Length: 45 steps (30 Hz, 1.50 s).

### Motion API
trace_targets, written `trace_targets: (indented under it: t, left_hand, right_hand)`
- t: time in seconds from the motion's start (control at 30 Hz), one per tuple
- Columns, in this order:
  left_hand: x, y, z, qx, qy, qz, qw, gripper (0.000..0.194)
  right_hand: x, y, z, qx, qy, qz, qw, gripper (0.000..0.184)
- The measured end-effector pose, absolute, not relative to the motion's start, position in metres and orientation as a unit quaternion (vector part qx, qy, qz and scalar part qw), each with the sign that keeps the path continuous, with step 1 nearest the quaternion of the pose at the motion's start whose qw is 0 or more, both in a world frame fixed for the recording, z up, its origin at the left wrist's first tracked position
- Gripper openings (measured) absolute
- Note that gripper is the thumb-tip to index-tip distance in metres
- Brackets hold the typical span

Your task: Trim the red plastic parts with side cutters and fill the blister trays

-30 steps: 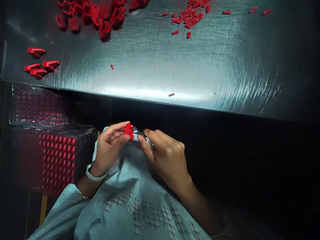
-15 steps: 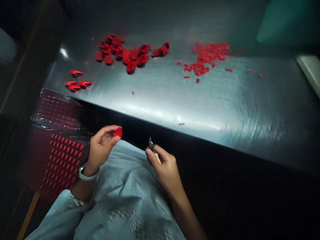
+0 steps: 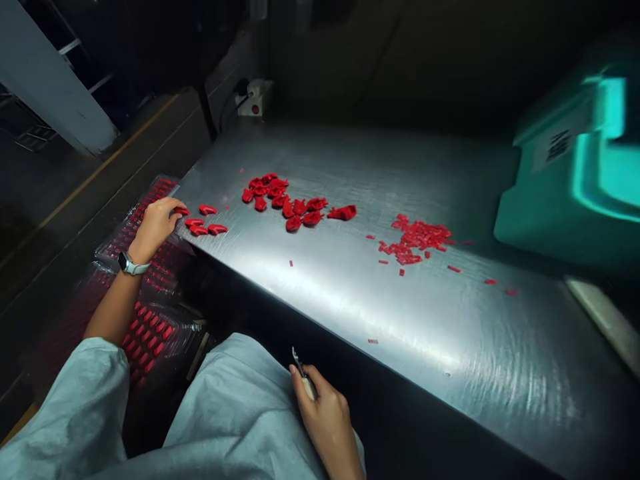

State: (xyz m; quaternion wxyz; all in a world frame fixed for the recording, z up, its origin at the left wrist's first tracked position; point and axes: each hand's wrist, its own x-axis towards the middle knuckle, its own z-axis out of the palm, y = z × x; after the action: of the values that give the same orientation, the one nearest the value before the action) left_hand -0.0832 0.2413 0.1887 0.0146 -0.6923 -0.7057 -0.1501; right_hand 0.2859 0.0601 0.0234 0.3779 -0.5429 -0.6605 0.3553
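My left hand (image 3: 157, 227) reaches to the table's left corner, its fingers closed on a small red plastic part (image 3: 181, 211). Just right of those fingers lie several similar curved red parts (image 3: 199, 231). Low in front of my lap, my right hand (image 3: 325, 410) grips a small metal-tipped cutting tool (image 3: 299, 363) with a cream handle. Its tip points up and away from me; whether it is a knife or nippers, I cannot make out. Farther back on the table is a loose pile of hollow red parts (image 3: 295, 207).
Small red scraps (image 3: 420, 237) are heaped on the metal table (image 3: 350, 287). A green bin (image 3: 540, 193) stands at the right, with a pale strip (image 3: 600, 320) near it. Clear trays of red parts (image 3: 150, 337) sit below the left edge. A socket box (image 3: 256, 99) is behind.
My left hand has moved from above my lap up and left to the table's corner with the red part. The right hand still holds the tool near my lap. The view has tilted up.
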Motion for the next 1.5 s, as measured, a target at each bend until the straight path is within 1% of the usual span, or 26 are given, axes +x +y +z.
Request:
trace_targets:
  t: [0.13, 0.23, 0.3, 0.37, 0.47, 0.57, 0.7, 0.77, 0.8, 0.83, 0.93, 1.0, 1.07, 1.13, 1.23, 1.37, 1.5]
  left_hand:
    - [-0.087, 0.239, 0.198, -0.694, -0.706, -0.139, -0.02, 0.031]
    - [-0.084, 0.234, 0.211, -0.702, -0.702, -0.118, -0.004, 0.038]
    - [-0.071, 0.236, 0.219, -0.72, -0.681, -0.128, 0.03, 0.035]
    - [-0.046, 0.245, 0.222, -0.762, -0.631, -0.14, 0.034, 0.031]
    - [0.002, 0.27, 0.213, -0.831, -0.548, -0.096, -0.019, 0.027]
    - [0.037, 0.297, 0.198, -0.839, -0.54, -0.06, -0.039, 0.028]
    - [0.048, 0.313, 0.187, -0.825, -0.558, -0.077, -0.042, 0.019]
    - [0.047, 0.304, 0.188, -0.82, -0.559, -0.106, -0.059, 0.02]
    - [0.047, 0.295, 0.189, -0.814, -0.555, -0.143, -0.094, 0.021]
    - [0.048, 0.283, 0.19, -0.802, -0.545, -0.193, -0.151, 0.021]
    - [0.06, 0.232, 0.191, -0.711, -0.478, -0.348, -0.38, 0.022]
    - [0.074, 0.195, 0.188, -0.651, -0.431, -0.387, -0.491, 0.02]
    - [0.088, 0.166, 0.183, -0.611, -0.399, -0.385, -0.565, 0.018]
    - [0.1, 0.147, 0.178, -0.583, -0.381, -0.369, -0.616, 0.019]
    - [0.113, 0.138, 0.173, -0.547, -0.371, -0.357, -0.66, 0.02]
    - [0.122, 0.137, 0.172, -0.488, -0.371, -0.343, -0.711, 0.023]
    - [0.129, 0.137, 0.169, -0.452, -0.379, -0.353, -0.726, 0.025]
  right_hand:
    - [0.286, 0.057, 0.01, -0.54, -0.669, 0.359, 0.363, 0.043]
    - [0.292, 0.057, 0.0, -0.549, -0.662, 0.404, 0.312, 0.045]
    - [0.295, 0.06, -0.005, -0.563, -0.648, 0.431, 0.277, 0.051]
    - [0.296, 0.063, -0.005, -0.577, -0.638, 0.437, 0.261, 0.057]
    - [0.295, 0.067, 0.001, -0.583, -0.638, 0.433, 0.256, 0.061]
    - [0.293, 0.067, 0.011, -0.589, -0.635, 0.429, 0.259, 0.064]
    - [0.292, 0.065, 0.024, -0.596, -0.618, 0.43, 0.28, 0.07]
    - [0.291, 0.066, 0.031, -0.594, -0.606, 0.441, 0.293, 0.071]
    - [0.29, 0.067, 0.035, -0.589, -0.601, 0.451, 0.299, 0.071]
    - [0.29, 0.068, 0.04, -0.581, -0.595, 0.464, 0.304, 0.071]
    - [0.293, 0.072, 0.062, -0.554, -0.579, 0.506, 0.319, 0.07]
    - [0.3, 0.076, 0.082, -0.533, -0.568, 0.53, 0.334, 0.072]
    - [0.31, 0.082, 0.104, -0.47, -0.563, 0.566, 0.378, 0.069]
    - [0.32, 0.088, 0.122, -0.427, -0.558, 0.588, 0.4, 0.066]
    - [0.329, 0.093, 0.136, -0.387, -0.568, 0.621, 0.377, 0.064]
    - [0.333, 0.088, 0.13, -0.353, -0.54, 0.68, 0.347, 0.063]
    - [0.335, 0.081, 0.119, -0.333, -0.474, 0.731, 0.362, 0.064]
